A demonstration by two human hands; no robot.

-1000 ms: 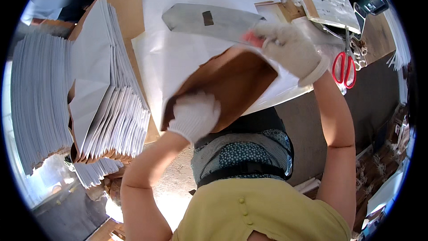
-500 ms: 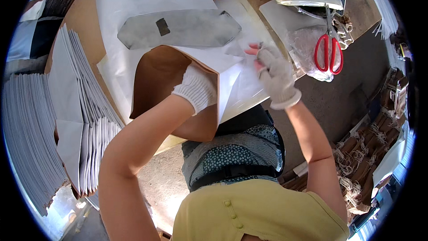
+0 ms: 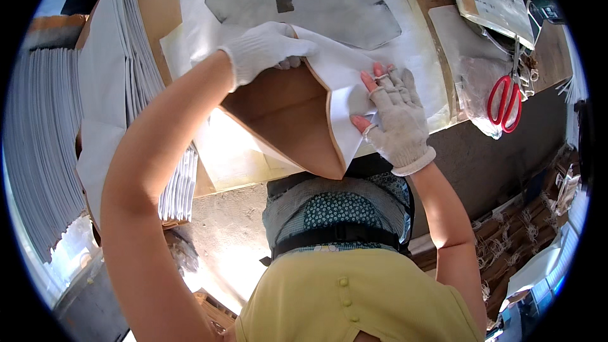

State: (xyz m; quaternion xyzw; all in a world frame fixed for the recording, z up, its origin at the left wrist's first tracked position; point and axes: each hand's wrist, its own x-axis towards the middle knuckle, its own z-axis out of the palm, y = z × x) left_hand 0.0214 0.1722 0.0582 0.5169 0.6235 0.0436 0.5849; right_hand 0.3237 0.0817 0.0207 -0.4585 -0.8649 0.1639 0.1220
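A large paper bag (image 3: 288, 104), white outside and brown inside, lies on the table with its mouth gaping toward me. My left hand (image 3: 263, 54), in a white knit glove, is closed on the bag's far upper edge, its fingers curled over the rim. On the white outer side at the right rests my right hand (image 3: 399, 111); its fingers are outstretched and its glove leaves some fingertips bare. Just beyond the bag lies a flat grey long plate with angled ends (image 3: 310, 9), bearing a dark patch in its middle.
Tall stacks of folded white paper (image 3: 50, 133) and folded bags (image 3: 104, 88) stand at the left. Red-handled scissors (image 3: 505, 104) hang at the table's right edge, beside a clear plastic bag (image 3: 478, 85). Bundles of brown bags with string (image 3: 513, 234) lie low at the right.
My left hand has come out of the bag's mouth and now grips its far edge. My right hand has settled flat on the bag's side. The view has shifted.
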